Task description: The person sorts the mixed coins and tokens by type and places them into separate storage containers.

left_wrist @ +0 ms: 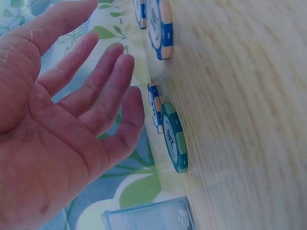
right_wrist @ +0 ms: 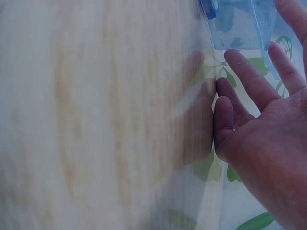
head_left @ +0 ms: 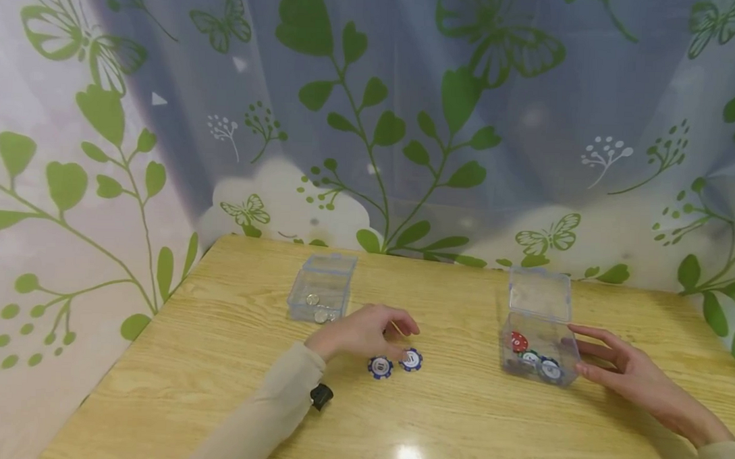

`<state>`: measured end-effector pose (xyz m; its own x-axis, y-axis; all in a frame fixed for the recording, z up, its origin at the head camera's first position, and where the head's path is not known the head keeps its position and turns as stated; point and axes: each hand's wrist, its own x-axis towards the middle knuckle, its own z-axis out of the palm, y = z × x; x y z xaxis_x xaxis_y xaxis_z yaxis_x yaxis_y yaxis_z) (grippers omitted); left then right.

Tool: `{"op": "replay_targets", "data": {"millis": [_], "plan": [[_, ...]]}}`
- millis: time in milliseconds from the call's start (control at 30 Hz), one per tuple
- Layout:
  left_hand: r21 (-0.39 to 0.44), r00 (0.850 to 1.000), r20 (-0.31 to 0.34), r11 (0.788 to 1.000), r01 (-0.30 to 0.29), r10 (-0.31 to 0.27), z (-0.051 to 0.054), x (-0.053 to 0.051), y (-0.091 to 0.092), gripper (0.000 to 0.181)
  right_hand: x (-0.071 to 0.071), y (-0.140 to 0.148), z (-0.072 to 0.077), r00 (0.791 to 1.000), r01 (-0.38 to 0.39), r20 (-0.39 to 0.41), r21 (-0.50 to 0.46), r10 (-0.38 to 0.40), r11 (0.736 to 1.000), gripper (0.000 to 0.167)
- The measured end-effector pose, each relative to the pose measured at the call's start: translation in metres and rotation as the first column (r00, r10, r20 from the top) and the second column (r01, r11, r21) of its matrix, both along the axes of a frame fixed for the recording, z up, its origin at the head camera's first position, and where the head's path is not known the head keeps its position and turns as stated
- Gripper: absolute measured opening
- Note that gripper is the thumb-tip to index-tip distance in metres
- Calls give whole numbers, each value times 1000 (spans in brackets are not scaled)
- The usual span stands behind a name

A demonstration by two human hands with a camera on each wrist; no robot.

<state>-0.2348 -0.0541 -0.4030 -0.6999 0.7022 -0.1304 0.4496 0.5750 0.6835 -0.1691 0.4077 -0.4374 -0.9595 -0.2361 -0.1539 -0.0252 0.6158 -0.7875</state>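
My left hand (head_left: 366,332) is over the table with its fingers spread and slightly bent, holding nothing. Two blue-and-white poker chips, one (head_left: 379,367) left of the other (head_left: 411,359), lie just in front of it. The left wrist view also shows a green chip (left_wrist: 174,138) and a blue chip (left_wrist: 155,108) beyond the fingers; the hand hides these in the head view. At the right, my right hand (head_left: 632,374) has its fingers extended beside an open clear plastic box (head_left: 511,366). Its fingertips are at the box's right wall; firm contact cannot be told.
Inside the right box lie a red chip (head_left: 519,341) and several others. A second open clear box (head_left: 298,311), with silvery coins (head_left: 321,316) in it, stands behind my left hand. The wooden table (head_left: 434,421) ends at a leaf-patterned curtain (head_left: 406,156).
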Motion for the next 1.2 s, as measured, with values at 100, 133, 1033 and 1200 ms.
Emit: {"op": "replay_targets", "data": {"millis": [100,133,1033,1200], "plan": [[-56,999,-39,998,5,-7,-1,2,3,47,0,0,0,1000,-2,-2,-14,2,1000,66],[-74,999,-54,997,7,-11,-2,3,4,49,0,0,0,1000,-5,-3,-19,5,1000,66],[-167,997,-72,985,-39,27,-10,6,11,32,0,1,0,999,-21,-32,-46,19,999,64],[-166,999,-48,986,-32,24,-8,6,13,31,0,1,-1,1000,-13,-23,-32,12,999,65]]}}
